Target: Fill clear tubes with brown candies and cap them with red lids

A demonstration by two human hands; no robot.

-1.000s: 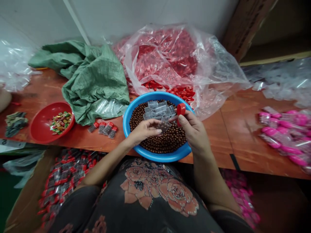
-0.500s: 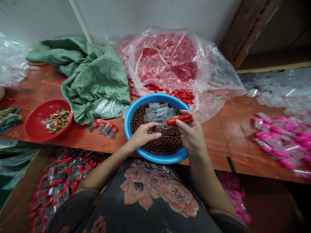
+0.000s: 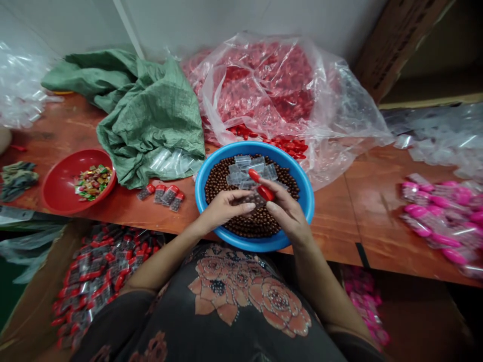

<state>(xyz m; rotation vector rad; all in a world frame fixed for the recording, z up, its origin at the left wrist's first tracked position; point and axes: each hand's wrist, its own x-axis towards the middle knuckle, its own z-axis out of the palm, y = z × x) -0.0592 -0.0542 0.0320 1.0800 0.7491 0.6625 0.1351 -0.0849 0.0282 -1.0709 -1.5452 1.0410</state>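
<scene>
My left hand [image 3: 228, 208] pinches a small clear plastic container [image 3: 254, 199] with brown balls inside, just above the blue basin [image 3: 310, 206]. My right hand [image 3: 289, 213] has its thumb and fingers round a red cap [image 3: 265, 193] at the right end of that container. A second red part shows by the index fingertip; whether it belongs to the same cap I cannot tell. Brown balls [image 3: 241, 229] fill the basin, and several empty clear containers [image 3: 241, 173] lie on top of them, behind my hands.
Left of the basin, several filled red-capped containers [image 3: 168, 194] lie near a red bowl [image 3: 56, 186] of wrapped sweets and a green sack [image 3: 158, 120]. A clear bag [image 3: 264, 85] of red caps sits behind. Pink-capped containers [image 3: 445, 216] lie right. More red-capped ones [image 3: 94, 271] fill a box below.
My right hand has moved left and slightly down, bringing the red cap from beside the container to its end. The left hand keeps its pinch on the container.
</scene>
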